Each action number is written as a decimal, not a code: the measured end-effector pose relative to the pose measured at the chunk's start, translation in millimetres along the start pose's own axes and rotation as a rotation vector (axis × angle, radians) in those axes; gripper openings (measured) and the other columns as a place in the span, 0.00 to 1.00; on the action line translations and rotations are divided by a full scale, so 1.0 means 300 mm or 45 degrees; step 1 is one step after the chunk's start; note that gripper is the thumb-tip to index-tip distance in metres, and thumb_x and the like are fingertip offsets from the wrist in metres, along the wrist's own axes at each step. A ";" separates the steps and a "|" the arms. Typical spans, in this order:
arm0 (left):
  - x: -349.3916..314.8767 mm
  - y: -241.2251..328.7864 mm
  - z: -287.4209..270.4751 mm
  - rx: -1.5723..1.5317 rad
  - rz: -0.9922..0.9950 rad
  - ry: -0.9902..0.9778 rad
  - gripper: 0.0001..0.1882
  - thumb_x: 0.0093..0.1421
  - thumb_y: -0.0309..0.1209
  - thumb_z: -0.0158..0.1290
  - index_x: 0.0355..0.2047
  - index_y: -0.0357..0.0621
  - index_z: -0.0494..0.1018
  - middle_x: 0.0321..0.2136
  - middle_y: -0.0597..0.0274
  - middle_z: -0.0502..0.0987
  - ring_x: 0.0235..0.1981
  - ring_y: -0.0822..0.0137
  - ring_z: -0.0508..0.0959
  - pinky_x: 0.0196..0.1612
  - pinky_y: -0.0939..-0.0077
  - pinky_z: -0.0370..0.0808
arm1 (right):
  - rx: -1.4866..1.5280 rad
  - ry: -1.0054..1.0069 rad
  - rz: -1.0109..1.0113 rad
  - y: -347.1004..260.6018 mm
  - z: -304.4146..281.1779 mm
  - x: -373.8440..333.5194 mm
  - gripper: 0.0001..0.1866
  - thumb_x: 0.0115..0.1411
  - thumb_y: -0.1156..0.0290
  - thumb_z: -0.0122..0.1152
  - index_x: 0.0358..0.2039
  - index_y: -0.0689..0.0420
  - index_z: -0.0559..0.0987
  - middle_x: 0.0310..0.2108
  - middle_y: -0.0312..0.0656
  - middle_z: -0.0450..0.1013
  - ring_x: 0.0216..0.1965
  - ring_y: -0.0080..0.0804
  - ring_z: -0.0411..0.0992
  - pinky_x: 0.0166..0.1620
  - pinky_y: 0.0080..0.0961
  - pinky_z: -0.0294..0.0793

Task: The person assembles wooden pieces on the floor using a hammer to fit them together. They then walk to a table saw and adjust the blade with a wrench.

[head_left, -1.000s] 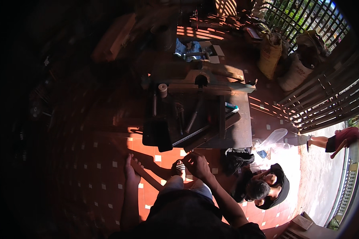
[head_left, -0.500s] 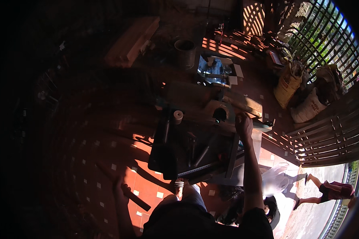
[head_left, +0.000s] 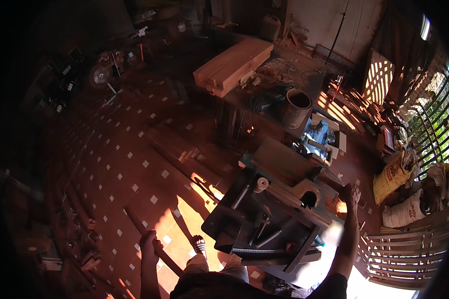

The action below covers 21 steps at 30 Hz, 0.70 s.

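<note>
Counted one long dark wooden strip (head_left: 152,239) low on the near left, slanting, gripped by left hand (head_left: 149,244); right hand (head_left: 350,194) spread on one grey machine (head_left: 264,224), grasping nothing.

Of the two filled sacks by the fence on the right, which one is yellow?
The upper sack, nearer the cardboard box, is yellow with a dark print; the lower sack, beside the slatted wooden panel, is white.
</note>
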<state>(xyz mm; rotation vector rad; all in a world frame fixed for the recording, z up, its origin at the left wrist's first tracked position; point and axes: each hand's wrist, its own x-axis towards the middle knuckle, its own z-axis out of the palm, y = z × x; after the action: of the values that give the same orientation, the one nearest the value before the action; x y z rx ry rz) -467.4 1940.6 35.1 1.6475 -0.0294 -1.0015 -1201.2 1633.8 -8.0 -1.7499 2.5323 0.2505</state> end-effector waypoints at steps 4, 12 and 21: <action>0.106 0.036 0.033 -0.193 -0.092 -0.115 0.08 0.64 0.33 0.58 0.37 0.46 0.71 0.26 0.65 0.72 0.24 0.68 0.74 0.28 0.70 0.75 | 0.048 0.224 0.135 -0.021 -0.136 -0.069 0.09 0.51 0.69 0.67 0.32 0.57 0.87 0.37 0.56 0.82 0.45 0.52 0.82 0.46 0.46 0.82; 0.321 0.199 0.077 -0.177 -0.124 -0.548 0.09 0.66 0.38 0.52 0.39 0.46 0.71 0.50 0.51 0.79 0.53 0.57 0.79 0.55 0.64 0.78 | 1.063 0.107 -0.379 -0.836 -0.319 -0.755 0.23 0.54 0.61 0.71 0.39 0.66 0.73 0.29 0.58 0.77 0.34 0.63 0.77 0.39 0.49 0.75; 0.506 0.389 0.093 0.225 -0.187 -1.355 0.11 0.64 0.40 0.49 0.38 0.47 0.69 0.67 0.40 0.67 0.69 0.45 0.67 0.70 0.38 0.63 | 1.488 -0.480 -0.494 -1.683 -0.095 -1.448 0.25 0.56 0.65 0.68 0.47 0.66 0.70 0.31 0.60 0.78 0.37 0.63 0.78 0.43 0.54 0.77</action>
<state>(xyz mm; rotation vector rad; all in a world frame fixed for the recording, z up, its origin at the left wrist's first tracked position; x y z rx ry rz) -333.2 1801.2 41.4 1.0992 -0.7261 -1.9275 -573.9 1856.4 27.1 -1.3911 1.4405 -0.6977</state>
